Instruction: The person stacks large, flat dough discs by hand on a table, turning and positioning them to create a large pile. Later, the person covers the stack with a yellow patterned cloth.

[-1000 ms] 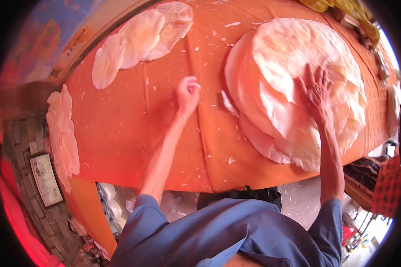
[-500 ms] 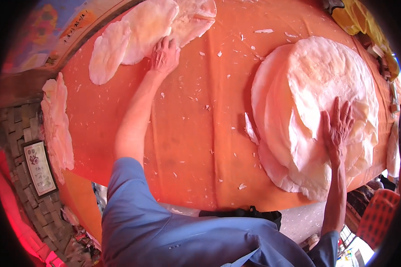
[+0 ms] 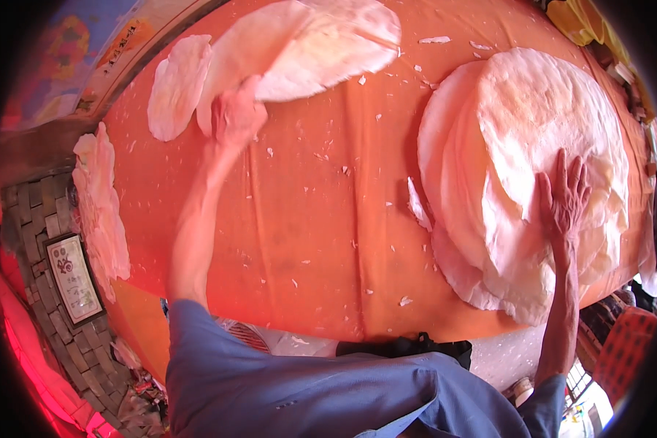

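Orange cloth covers the surface (image 3: 306, 219), flecked with small white crumbs. Nearest the person, a blue sleeve (image 3: 270, 379) leads up to the left hand (image 3: 235, 117), which is closed on the near edge of a thin, pale round sheet (image 3: 306, 44) at the far left of the surface; that sheet is lifted off the cloth. To the right, the right hand (image 3: 564, 198) lies flat and open, fingers spread, pressing on top of a stack of similar round sheets (image 3: 533, 168) that spreads toward the right edge. Another smaller sheet (image 3: 174, 87) lies just beside the lifted one. More pale sheets (image 3: 102, 212) hang over the left edge.
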`<action>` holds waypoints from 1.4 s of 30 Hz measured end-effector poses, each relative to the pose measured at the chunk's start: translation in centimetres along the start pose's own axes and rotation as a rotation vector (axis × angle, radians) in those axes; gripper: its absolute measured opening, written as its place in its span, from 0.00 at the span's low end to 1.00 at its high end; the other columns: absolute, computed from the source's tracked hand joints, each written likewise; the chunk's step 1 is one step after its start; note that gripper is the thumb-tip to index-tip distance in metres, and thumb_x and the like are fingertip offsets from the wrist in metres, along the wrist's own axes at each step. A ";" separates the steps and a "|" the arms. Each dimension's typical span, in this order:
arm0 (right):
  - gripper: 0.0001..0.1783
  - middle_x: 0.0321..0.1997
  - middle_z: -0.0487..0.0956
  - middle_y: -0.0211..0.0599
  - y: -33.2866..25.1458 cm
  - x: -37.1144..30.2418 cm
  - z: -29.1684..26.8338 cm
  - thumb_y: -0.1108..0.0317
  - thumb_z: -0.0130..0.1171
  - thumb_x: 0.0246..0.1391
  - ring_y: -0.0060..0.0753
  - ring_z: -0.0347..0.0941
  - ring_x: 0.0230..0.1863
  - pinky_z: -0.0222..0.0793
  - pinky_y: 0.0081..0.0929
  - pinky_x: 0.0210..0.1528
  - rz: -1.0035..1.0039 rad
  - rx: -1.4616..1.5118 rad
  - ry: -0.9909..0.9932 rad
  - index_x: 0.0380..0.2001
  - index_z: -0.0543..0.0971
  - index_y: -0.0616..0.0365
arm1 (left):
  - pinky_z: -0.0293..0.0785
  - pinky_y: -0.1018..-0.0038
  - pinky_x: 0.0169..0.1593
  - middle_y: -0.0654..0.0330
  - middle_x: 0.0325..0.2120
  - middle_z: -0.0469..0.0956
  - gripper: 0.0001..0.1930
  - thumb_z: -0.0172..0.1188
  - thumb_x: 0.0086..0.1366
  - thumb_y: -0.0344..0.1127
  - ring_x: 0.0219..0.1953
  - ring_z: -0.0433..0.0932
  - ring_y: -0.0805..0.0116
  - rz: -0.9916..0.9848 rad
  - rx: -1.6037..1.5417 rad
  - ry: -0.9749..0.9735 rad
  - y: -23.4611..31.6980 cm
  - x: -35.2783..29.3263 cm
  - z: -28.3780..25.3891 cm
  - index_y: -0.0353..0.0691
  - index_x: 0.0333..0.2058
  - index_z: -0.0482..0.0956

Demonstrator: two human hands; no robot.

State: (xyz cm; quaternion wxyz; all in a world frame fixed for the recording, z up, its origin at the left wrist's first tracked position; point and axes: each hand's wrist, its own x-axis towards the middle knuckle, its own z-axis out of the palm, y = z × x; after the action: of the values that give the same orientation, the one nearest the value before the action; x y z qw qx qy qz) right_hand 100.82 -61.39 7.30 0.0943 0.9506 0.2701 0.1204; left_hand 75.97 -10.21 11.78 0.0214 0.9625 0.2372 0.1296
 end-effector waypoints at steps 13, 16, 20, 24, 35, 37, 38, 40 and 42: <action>0.36 0.44 0.79 0.48 -16.6 -8.0 -8.8 0.44 0.46 0.64 0.38 0.79 0.39 0.76 0.33 0.42 0.658 2.228 -0.945 0.62 0.63 0.65 | 0.78 0.62 0.42 0.48 0.36 0.78 0.21 0.63 0.49 0.31 0.39 0.79 0.49 0.158 -0.538 -0.270 16.9 -23.4 -3.7 0.32 0.44 0.75; 0.30 0.41 0.80 0.42 -16.6 -9.0 -9.2 0.54 0.51 0.64 0.33 0.79 0.35 0.76 0.27 0.34 0.567 1.971 -0.653 0.60 0.65 0.66 | 0.69 0.53 0.55 0.42 0.51 0.70 0.33 0.69 0.49 0.44 0.54 0.70 0.41 0.212 -0.507 -0.300 18.3 -25.6 -1.7 0.32 0.52 0.71; 0.32 0.32 0.80 0.45 -16.8 -8.3 -11.0 0.55 0.61 0.57 0.35 0.78 0.29 0.73 0.30 0.31 0.471 1.726 -0.569 0.58 0.67 0.63 | 0.58 0.45 0.63 0.38 0.61 0.61 0.41 0.66 0.55 0.51 0.62 0.60 0.36 0.240 -0.327 -0.244 17.3 -29.6 1.7 0.32 0.61 0.63; 0.22 0.21 0.76 0.47 -17.8 -10.2 -5.9 0.62 0.64 0.49 0.53 0.74 0.24 0.69 0.47 0.29 0.137 1.360 -0.285 0.44 0.70 0.62 | 0.60 0.46 0.63 0.36 0.60 0.61 0.34 0.62 0.58 0.37 0.62 0.61 0.35 0.265 -0.240 -0.211 16.4 -29.2 1.4 0.29 0.61 0.63; 0.31 0.33 0.82 0.48 1.0 -7.0 -14.6 0.82 0.57 0.46 0.38 0.81 0.29 0.80 0.31 0.32 0.311 2.083 -0.144 0.58 0.68 0.66 | 0.78 0.58 0.43 0.43 0.40 0.77 0.14 0.53 0.58 0.21 0.41 0.77 0.43 0.242 -0.248 0.069 17.0 -27.7 1.6 0.29 0.44 0.76; 0.25 0.34 0.83 0.51 9.4 -8.5 -12.6 0.75 0.58 0.51 0.38 0.82 0.28 0.80 0.31 0.31 0.319 1.970 0.021 0.53 0.70 0.73 | 0.78 0.60 0.38 0.46 0.34 0.79 0.11 0.51 0.58 0.20 0.36 0.79 0.45 0.217 -0.282 0.070 17.8 -27.0 1.3 0.30 0.39 0.78; 0.24 0.33 0.83 0.50 13.3 -9.2 -10.9 0.74 0.59 0.51 0.36 0.81 0.27 0.79 0.30 0.30 0.385 1.886 0.047 0.51 0.71 0.72 | 0.78 0.60 0.37 0.47 0.32 0.79 0.10 0.51 0.59 0.19 0.34 0.79 0.46 0.170 -0.361 0.061 18.6 -26.1 0.7 0.29 0.38 0.79; 0.25 0.34 0.83 0.51 20.7 -10.8 -5.5 0.67 0.63 0.49 0.36 0.81 0.29 0.78 0.32 0.33 0.593 1.648 0.048 0.49 0.73 0.71 | 0.77 0.63 0.36 0.48 0.31 0.80 0.10 0.52 0.60 0.19 0.33 0.80 0.48 0.143 -0.459 0.049 19.3 -24.7 -0.3 0.29 0.38 0.79; 0.33 0.39 0.81 0.56 23.5 -12.8 -4.4 0.58 0.66 0.45 0.42 0.81 0.37 0.76 0.37 0.40 0.806 1.053 0.082 0.49 0.73 0.72 | 0.77 0.63 0.36 0.47 0.32 0.80 0.10 0.52 0.60 0.20 0.34 0.80 0.48 0.189 -0.463 0.070 21.5 -23.4 -2.1 0.29 0.39 0.79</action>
State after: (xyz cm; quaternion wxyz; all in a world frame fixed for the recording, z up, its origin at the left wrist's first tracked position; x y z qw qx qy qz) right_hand 100.60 -87.42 14.98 -0.4456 0.8910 -0.0803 0.0343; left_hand 65.12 -40.10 10.36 0.2208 0.9447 0.1110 0.2153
